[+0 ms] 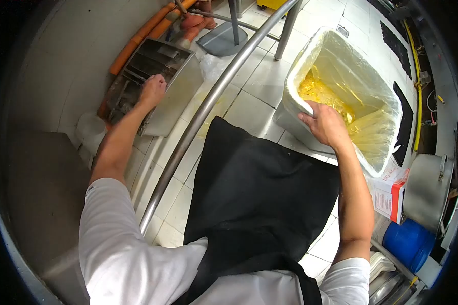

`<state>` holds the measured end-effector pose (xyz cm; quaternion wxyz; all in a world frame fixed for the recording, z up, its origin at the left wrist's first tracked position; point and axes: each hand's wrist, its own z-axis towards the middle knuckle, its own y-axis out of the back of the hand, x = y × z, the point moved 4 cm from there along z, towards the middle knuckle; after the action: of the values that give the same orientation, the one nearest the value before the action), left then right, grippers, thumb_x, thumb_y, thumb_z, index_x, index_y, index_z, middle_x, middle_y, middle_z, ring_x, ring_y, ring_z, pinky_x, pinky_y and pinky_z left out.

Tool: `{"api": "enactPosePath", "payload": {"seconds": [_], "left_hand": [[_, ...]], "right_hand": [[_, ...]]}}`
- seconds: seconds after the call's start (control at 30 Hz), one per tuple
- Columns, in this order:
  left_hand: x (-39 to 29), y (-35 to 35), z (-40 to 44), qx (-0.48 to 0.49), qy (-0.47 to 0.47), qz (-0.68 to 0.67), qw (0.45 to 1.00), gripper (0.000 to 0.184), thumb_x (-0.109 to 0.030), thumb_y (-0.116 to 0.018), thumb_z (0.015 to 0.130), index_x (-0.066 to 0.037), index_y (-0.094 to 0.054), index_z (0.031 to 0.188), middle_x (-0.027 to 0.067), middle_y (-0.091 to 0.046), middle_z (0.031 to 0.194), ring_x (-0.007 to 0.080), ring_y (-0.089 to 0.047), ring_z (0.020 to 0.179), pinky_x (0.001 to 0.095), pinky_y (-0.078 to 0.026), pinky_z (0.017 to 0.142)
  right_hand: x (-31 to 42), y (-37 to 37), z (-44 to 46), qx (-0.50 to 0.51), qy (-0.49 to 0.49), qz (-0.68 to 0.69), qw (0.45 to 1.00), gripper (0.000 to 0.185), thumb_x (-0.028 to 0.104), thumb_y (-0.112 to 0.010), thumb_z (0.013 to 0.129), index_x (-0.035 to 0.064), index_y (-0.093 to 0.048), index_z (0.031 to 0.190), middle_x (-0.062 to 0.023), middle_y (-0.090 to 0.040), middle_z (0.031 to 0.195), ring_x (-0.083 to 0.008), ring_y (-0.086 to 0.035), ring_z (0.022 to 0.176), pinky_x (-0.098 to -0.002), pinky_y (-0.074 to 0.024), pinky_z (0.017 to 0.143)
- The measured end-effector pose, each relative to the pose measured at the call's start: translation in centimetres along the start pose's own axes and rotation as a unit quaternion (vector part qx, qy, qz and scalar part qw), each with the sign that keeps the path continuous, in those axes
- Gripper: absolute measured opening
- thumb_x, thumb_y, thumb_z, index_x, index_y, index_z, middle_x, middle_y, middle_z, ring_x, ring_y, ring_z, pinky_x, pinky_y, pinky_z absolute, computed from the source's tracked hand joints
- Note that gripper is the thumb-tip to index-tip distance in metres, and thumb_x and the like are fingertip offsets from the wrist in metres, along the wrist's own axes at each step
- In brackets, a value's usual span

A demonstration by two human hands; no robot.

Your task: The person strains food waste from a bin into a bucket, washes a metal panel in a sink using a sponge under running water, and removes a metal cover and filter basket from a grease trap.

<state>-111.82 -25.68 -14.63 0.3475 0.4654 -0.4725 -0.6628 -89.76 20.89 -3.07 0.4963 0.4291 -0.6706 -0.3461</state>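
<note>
My right hand (326, 123) grips the near left rim of a grey trash bin (301, 127). A clear plastic liner (376, 81) covers its rim, and wet yellow waste (324, 94) lies at the bottom. My left hand (153, 91) is closed above an open metal box (180, 89) with inner dividers, perhaps a grease trap. Whatever its fingers hold, if anything, is hidden from me. Inside the box the contents look dark and dirty.
A steel rail (208, 101) runs diagonally between the box and the bin. Orange pipes (145, 35) follow the wall behind the box, beside a grey tray (221, 40). On the right are a red-and-white carton (390, 195), a large pot (426, 188) and a blue container (409, 244).
</note>
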Motion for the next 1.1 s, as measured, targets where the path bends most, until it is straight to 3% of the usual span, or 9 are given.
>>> {"api": "enactPosePath", "payload": {"seconds": [0.2,0.33,0.43,0.53,0.63,0.83,0.93,1.1], "left_hand": [[1.8,-0.6,0.2,-0.032,0.074,0.081,0.993,0.019,-0.014,-0.061,0.082,-0.003,-0.059,0.098,0.0199,-0.058,0.103,0.0384,-0.056,0.097,0.0468,-0.047,0.084],[5.9,0.8,-0.9,-0.085,0.199,0.156,0.964,0.039,-0.030,-0.062,0.089,-0.005,-0.055,0.118,0.0171,-0.059,0.109,0.0376,-0.057,0.101,0.0497,-0.045,0.088],[9.6,0.8,-1.7,0.005,0.288,0.065,0.955,0.044,-0.037,-0.058,0.090,-0.002,-0.058,0.118,0.0229,-0.056,0.119,0.0382,-0.053,0.111,0.0492,-0.043,0.093],[11.1,0.4,-2.6,0.130,0.332,0.100,0.929,0.051,-0.043,-0.052,0.093,0.001,-0.058,0.118,0.0232,-0.058,0.118,0.0385,-0.055,0.110,0.0481,-0.043,0.094],[15.6,-1.8,-3.6,0.128,0.261,0.080,0.953,0.058,-0.049,-0.046,0.094,0.003,-0.060,0.114,0.0230,-0.060,0.117,0.0384,-0.057,0.106,0.0479,-0.044,0.092],[16.1,-2.1,-5.2,0.223,0.381,-0.134,0.887,0.066,-0.055,-0.043,0.094,0.005,-0.061,0.117,0.0250,-0.057,0.125,0.0385,-0.054,0.116,0.0460,-0.040,0.097],[16.8,-2.5,-5.3,0.160,0.342,-0.058,0.924,0.069,-0.057,-0.043,0.093,0.004,-0.060,0.120,0.0256,-0.055,0.127,0.0378,-0.051,0.121,0.0440,-0.037,0.101],[15.7,-2.3,-5.2,0.160,0.290,-0.018,0.943,0.077,-0.063,-0.038,0.092,0.005,-0.057,0.123,0.0261,-0.053,0.130,0.0395,-0.048,0.124,0.0443,-0.035,0.103]], "right_hand": [[0.3,0.3,0.1,-0.012,0.022,0.028,0.999,0.036,0.029,-0.062,0.088,0.0096,-0.062,0.117,-0.0233,-0.065,0.100,-0.0405,-0.060,0.098,-0.0476,-0.0467,0.085],[0.7,0.2,0.3,-0.009,0.018,0.030,0.999,0.035,0.027,-0.063,0.087,0.0090,-0.062,0.117,-0.0231,-0.065,0.100,-0.0414,-0.059,0.097,-0.0481,-0.0464,0.084],[0.4,0.2,0.2,-0.016,0.029,0.025,0.999,0.035,0.028,-0.063,0.087,0.0084,-0.062,0.117,-0.0238,-0.064,0.100,-0.0417,-0.059,0.097,-0.0483,-0.0462,0.084],[0.5,0.1,0.2,-0.017,0.030,0.022,0.999,0.035,0.028,-0.062,0.088,0.0076,-0.062,0.116,-0.0243,-0.064,0.100,-0.0421,-0.059,0.097,-0.0484,-0.0462,0.084],[0.0,-0.1,0.5,-0.012,0.024,0.017,0.999,0.035,0.028,-0.062,0.088,0.0069,-0.062,0.116,-0.0245,-0.064,0.100,-0.0426,-0.059,0.097,-0.0484,-0.0464,0.084],[0.7,0.1,0.4,-0.012,0.015,0.016,1.000,0.032,0.024,-0.063,0.087,0.0062,-0.063,0.113,-0.0254,-0.064,0.096,-0.0429,-0.060,0.094,-0.0487,-0.0466,0.084],[1.0,0.3,0.3,-0.016,0.015,-0.010,1.000,0.029,0.022,-0.062,0.087,0.0060,-0.063,0.111,-0.0254,-0.064,0.095,-0.0430,-0.060,0.094,-0.0493,-0.0467,0.083],[0.9,0.0,0.7,-0.022,0.010,-0.038,0.999,0.023,0.017,-0.060,0.086,0.0053,-0.065,0.105,-0.0249,-0.065,0.094,-0.0431,-0.060,0.093,-0.0500,-0.0468,0.082]]}}
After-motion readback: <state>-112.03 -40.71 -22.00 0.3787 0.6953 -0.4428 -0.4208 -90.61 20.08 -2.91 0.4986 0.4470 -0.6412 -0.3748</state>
